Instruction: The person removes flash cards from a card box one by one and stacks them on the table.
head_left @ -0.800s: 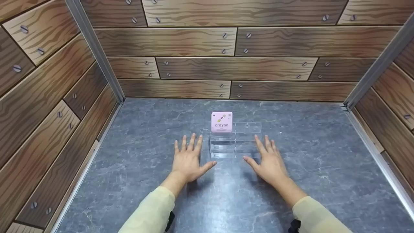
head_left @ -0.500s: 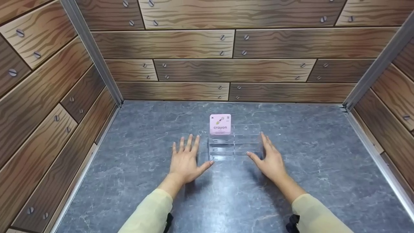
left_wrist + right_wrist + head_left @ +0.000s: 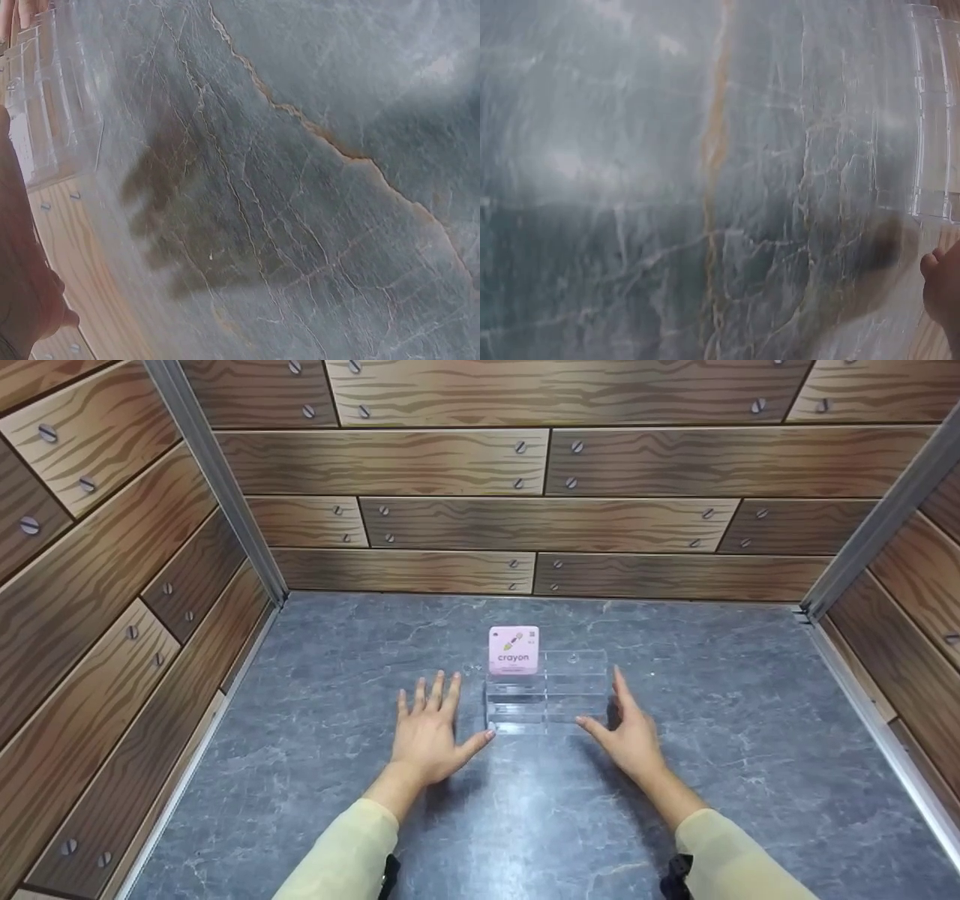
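A clear plastic tiered rack (image 3: 576,703) with two columns of slots stands in the middle of the table. In its back left slot a pink card (image 3: 514,650) stands upright, printed "crayon" under a small picture. My left hand (image 3: 427,739) is left of the rack, palm down with fingers spread, the thumb tip at the rack's front left corner. On the other side my right hand (image 3: 634,735) is turned edgewise, fingers straight along the rack's right side and thumb toward its front. Both hands hold nothing. In the left wrist view the rack (image 3: 52,97) shows at the upper left.
The grey marbled tabletop (image 3: 360,645) is bounded by wood-patterned panels (image 3: 450,521) at the back and both sides. Metal corner posts (image 3: 214,472) rise at the back corners. Both forearms are in pale yellow sleeves (image 3: 345,847) with black bands at the wrists.
My right hand has moved from over the rack's right part out to its right side and turned edgewise. My left hand has stayed nearly in place. Card and rack stay put.
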The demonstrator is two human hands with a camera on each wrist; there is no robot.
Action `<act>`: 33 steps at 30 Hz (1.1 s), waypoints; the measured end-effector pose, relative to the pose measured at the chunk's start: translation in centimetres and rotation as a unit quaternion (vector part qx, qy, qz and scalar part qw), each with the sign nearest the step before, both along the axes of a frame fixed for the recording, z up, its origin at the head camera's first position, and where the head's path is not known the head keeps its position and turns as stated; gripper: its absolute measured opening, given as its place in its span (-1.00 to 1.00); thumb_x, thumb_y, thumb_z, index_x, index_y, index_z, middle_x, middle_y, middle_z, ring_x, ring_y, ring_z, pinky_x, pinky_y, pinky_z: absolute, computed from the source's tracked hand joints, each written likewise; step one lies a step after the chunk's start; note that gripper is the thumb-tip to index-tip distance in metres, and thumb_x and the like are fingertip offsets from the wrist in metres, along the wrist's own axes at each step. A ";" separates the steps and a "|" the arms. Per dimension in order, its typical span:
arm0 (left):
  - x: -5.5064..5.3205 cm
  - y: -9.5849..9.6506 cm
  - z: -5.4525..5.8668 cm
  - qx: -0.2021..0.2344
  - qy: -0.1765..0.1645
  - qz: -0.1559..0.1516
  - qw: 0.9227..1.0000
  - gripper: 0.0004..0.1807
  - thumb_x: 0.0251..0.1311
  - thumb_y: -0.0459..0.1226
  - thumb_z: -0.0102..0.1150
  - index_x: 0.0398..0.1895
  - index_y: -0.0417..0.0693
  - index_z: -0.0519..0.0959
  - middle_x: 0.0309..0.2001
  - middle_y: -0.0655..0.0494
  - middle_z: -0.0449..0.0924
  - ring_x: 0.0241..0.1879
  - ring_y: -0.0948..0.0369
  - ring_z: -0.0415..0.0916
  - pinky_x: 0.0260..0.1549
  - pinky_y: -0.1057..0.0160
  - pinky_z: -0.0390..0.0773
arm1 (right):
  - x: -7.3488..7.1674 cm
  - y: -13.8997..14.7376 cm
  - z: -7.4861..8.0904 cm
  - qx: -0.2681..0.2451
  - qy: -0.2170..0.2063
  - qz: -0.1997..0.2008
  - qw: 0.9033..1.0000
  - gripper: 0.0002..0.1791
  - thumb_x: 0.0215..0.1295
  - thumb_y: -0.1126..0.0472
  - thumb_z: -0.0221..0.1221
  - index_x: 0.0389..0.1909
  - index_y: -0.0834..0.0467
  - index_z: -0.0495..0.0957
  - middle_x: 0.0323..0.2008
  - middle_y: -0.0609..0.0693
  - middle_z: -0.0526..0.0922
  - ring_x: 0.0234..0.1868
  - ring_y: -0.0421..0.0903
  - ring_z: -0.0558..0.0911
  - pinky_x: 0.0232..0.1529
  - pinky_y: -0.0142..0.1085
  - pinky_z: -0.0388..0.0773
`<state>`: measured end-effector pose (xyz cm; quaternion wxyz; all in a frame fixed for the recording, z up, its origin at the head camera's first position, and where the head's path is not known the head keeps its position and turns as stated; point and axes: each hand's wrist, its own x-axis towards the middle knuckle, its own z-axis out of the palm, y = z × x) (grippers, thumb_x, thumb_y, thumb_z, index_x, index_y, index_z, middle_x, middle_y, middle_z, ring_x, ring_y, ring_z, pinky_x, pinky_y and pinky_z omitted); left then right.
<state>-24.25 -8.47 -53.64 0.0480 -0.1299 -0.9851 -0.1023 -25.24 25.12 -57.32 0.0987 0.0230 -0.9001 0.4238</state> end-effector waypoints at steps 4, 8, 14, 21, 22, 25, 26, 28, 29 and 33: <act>-0.1 0.1 -0.1 0.003 0.004 -0.001 1.000 0.19 0.29 0.57 -0.14 0.74 0.01 -0.02 0.68 -0.15 0.02 0.62 -0.27 -0.04 0.51 -0.39 -0.10 | 0.2 -0.1 -0.5 0.101 0.054 0.024 0.993 0.19 0.23 -0.02 0.55 0.71 0.08 0.03 0.55 0.44 0.21 0.47 0.46 0.33 0.41 0.28 0.33; 0.0 0.0 -0.3 -0.001 0.006 0.000 1.000 0.20 0.28 0.59 -0.18 0.75 0.01 -0.03 0.68 -0.16 0.02 0.61 -0.29 -0.02 0.51 -0.40 -0.08 | 0.6 -0.3 -1.3 0.238 0.089 0.042 0.966 0.07 0.30 -0.14 0.47 0.69 0.02 0.11 0.62 0.43 0.03 0.54 0.48 0.19 0.41 0.33 0.29; 0.0 -0.3 -0.6 0.005 0.004 0.005 1.000 0.21 0.27 0.60 -0.17 0.74 0.02 -0.01 0.68 -0.16 0.02 0.62 -0.29 -0.04 0.52 -0.39 -0.13 | 1.0 -0.8 -2.2 0.296 0.080 0.049 0.950 -0.08 0.43 -0.17 0.35 0.69 -0.10 0.16 0.66 0.41 -0.13 0.57 0.46 0.16 0.43 0.33 0.27; -0.1 -0.2 -0.5 0.015 -0.006 0.002 1.000 0.19 0.28 0.56 -0.10 0.74 0.01 -0.02 0.68 -0.17 0.00 0.62 -0.29 -0.07 0.52 -0.38 -0.17 | 1.2 -1.1 -2.8 0.271 0.041 0.052 0.960 -0.16 0.53 -0.14 0.26 0.70 -0.13 0.13 0.63 0.47 -0.09 0.48 0.54 0.27 0.34 0.38 0.35; -0.1 -0.1 -0.5 0.012 -0.006 0.003 1.000 0.20 0.28 0.57 -0.12 0.74 0.02 -0.02 0.68 -0.16 0.00 0.62 -0.28 -0.07 0.53 -0.38 -0.16 | 1.2 -1.1 -2.8 0.271 0.043 0.050 0.960 -0.18 0.54 -0.13 0.25 0.69 -0.13 0.14 0.63 0.47 -0.10 0.48 0.54 0.26 0.35 0.37 0.34; -0.2 -0.1 -0.4 0.003 -0.005 0.005 1.000 0.21 0.27 0.60 -0.19 0.75 0.03 -0.02 0.68 -0.15 0.00 0.63 -0.27 -0.05 0.53 -0.38 -0.12 | 1.2 -1.0 -3.0 0.274 0.070 0.045 0.958 -0.21 0.54 -0.09 0.25 0.68 -0.09 0.19 0.63 0.48 -0.11 0.52 0.53 0.21 0.41 0.35 0.29; -0.2 -0.1 -0.4 0.002 -0.006 0.005 1.000 0.21 0.27 0.61 -0.21 0.75 0.03 -0.03 0.68 -0.14 0.00 0.63 -0.26 -0.05 0.53 -0.38 -0.12 | 1.2 -0.9 -3.1 0.277 0.087 0.045 0.956 -0.22 0.53 -0.07 0.26 0.66 -0.06 0.22 0.63 0.47 -0.09 0.53 0.52 0.19 0.42 0.34 0.27; -0.3 0.0 -0.4 -0.001 -0.005 0.006 1.000 0.22 0.26 0.62 -0.23 0.75 0.04 -0.02 0.68 -0.14 0.01 0.63 -0.26 -0.04 0.52 -0.38 -0.11 | 1.2 -0.8 -3.3 0.289 0.130 0.051 0.947 -0.24 0.51 -0.02 0.28 0.63 0.02 0.28 0.63 0.46 -0.03 0.55 0.51 0.15 0.45 0.32 0.23; -0.3 0.0 -0.4 0.000 -0.004 0.005 1.000 0.21 0.26 0.62 -0.23 0.75 0.04 -0.02 0.68 -0.15 0.02 0.63 -0.26 -0.04 0.52 -0.38 -0.10 | 1.2 -0.7 -3.4 0.296 0.151 0.055 0.941 -0.25 0.49 0.01 0.29 0.61 0.06 0.32 0.62 0.44 0.02 0.56 0.50 0.14 0.46 0.32 0.22; -0.5 0.0 -0.5 0.003 -0.002 0.005 1.000 0.20 0.27 0.60 -0.21 0.75 0.04 -0.01 0.68 -0.15 0.03 0.63 -0.26 -0.05 0.52 -0.38 -0.10 | 1.2 -0.6 -3.6 0.320 0.204 0.077 0.922 -0.30 0.46 0.03 0.29 0.55 0.13 0.40 0.60 0.32 0.20 0.56 0.47 0.17 0.46 0.34 0.20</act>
